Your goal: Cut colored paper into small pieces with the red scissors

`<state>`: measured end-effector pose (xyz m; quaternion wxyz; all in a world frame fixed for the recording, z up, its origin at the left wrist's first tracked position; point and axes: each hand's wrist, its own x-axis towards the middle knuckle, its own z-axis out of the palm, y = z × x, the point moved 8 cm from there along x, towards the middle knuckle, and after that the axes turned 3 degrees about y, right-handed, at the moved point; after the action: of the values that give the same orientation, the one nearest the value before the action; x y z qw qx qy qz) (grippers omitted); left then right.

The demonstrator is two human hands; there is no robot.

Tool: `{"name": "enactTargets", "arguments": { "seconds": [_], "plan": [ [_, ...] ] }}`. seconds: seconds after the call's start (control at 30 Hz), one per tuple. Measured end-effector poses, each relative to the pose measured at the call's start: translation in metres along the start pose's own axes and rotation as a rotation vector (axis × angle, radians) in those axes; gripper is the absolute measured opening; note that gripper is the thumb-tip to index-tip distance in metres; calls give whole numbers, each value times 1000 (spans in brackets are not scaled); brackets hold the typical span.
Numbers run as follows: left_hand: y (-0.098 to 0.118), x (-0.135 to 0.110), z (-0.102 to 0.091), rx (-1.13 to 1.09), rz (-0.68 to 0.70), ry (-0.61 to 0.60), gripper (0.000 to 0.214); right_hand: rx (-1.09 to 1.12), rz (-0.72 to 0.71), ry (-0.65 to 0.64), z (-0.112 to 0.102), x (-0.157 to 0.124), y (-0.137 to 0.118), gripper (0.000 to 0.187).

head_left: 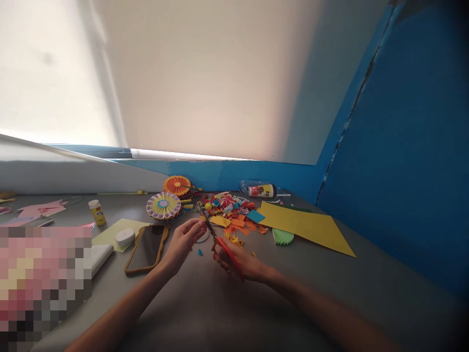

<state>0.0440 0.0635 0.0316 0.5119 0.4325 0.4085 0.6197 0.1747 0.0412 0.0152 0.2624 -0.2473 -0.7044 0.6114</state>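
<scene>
At the middle of the frame we see the right hand (236,256) with its fingers clamped on the red-handled scissors (223,245), whose blades slant up and to the left. The left hand (185,239) is just beside the blades, its thumb and fingertips drawn together; we cannot tell whether a small piece is pinched between them. Both hands are above the grey counter (205,313).

Just beyond the scissors, at the centre, we find a heap of cut paper scraps (225,203), mostly red, orange and yellow with some blue. To its left are two pleated paper rosettes: an orange one (177,186), and nearer to us a cream one (163,206) edged in purple with a blue centre.

Right of centre lies a large yellow sheet (308,227), with a pleated green paper fan (283,237) near its lower edge. Behind the sheet, a black-capped bottle (261,190) lies on its side.

Left of the left hand we see a phone (148,249) in a wavy-edged case, a white earbud case (125,237) on pale yellow paper (113,231), and a small yellow bottle (97,213) standing upright.
</scene>
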Motion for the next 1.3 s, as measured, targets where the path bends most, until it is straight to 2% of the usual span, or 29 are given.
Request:
{"name": "enactTargets", "arguments": {
  "seconds": [0.13, 0.27, 0.6, 0.9, 1.13, 1.3],
  "plan": [
    [-3, 1, -1, 35, -35, 4, 34, 13, -3, 45, -4, 1, 2, 38],
    [0, 0, -1, 83, -38, -11, 32, 69, -28, -5, -1, 0, -7, 35],
    [4, 4, -2, 130, -14, -29, 34, -4, 78, 20, -6, -4, -16, 43],
    [1, 10, -9, 99, -7, 0, 33, -95, 89, 40, -9, -5, -18, 48],
    [2, 11, -12, 69, -10, 14, 34, -192, 77, 71, -14, -5, -18, 43],
    [2, 11, -14, 39, -22, 40, 33, -165, 86, 73, -12, -6, -20, 41]
  ]
}}
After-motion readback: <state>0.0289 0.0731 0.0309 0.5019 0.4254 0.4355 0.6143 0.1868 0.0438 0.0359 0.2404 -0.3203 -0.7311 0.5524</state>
